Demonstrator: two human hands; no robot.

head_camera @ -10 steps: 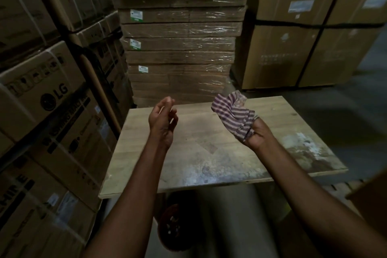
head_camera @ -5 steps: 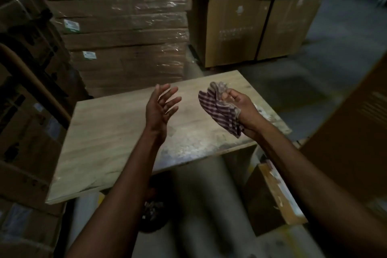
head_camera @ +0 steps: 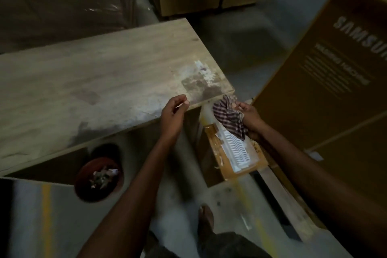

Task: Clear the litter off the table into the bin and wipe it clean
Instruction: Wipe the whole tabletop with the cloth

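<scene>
Right hand: fingers curled round a bunched striped cloth, held off the table's right corner and not touching the top. The cloth hangs down over an open carton.

Left hand: fingers loosely curled, thumb near the forefinger, nothing that I can make out in it. It sits at the near edge of the table, likely free to steady or to help regather the cloth.

Table: pale wood-grain top with no loose litter in view. There is a whitish, blotchy patch at the right corner and dull smears along the near edge. Judged: clearing done, wiping unfinished or the marks are stubborn.

Bin: a round reddish tub on the floor, partly tucked under the near edge, handy for sweeping scraps straight off. Crumpled scraps lie inside.

Below the cloth the small carton holds a white ribbed plastic part.

Right: a large brown box printed "SAMSU…", cut off by the frame. A smaller line beneath probably reads "WASHING MACHINE", but it is blurred. The fine print is illegible.

A bare foot is on the concrete floor.
</scene>
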